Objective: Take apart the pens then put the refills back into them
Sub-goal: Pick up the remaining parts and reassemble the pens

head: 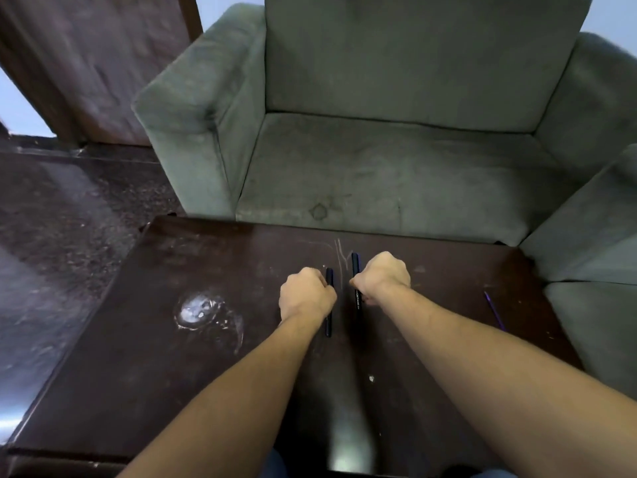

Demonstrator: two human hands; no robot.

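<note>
1. On the dark surface (pixel 206 374), left of centre: left hand (pixel 306 293), knuckles up, forearm coming in straight from the near edge. The grip is curled round the left pen (pixel 329 320).
2. Left pen's long axis runs near-to-far, almost straight away from the person. It sits on the inner (right) edge of the fist. A short stub shows past the knuckles and a longer tail runs back beside the wrist.
3. Just beside it: right pen (pixel 356 301), parallel and close to the left pen but not touching, set a bit further out. There is pale print on the barrel.
4. Right hand (pixel 381 277): knuckles up, grip curled round the right pen mid-barrel. The pen is on the hand's inner (left) edge, with both ends sticking out.
5. Can't tell whether either pen is lifted or resting on the surface.
6. Key relation: the barrels face each other across a narrow gap, one pen per hand. My read is that pulling one apart needs both grips on the same barrel, working along its long axis, so one pen probably has to be put down first.
7. Far right: purple refill (pixel 494 310) (thin, looks like one), loose on the surface and slanted. It is well apart from the right hand, which is the nearer one.
</note>
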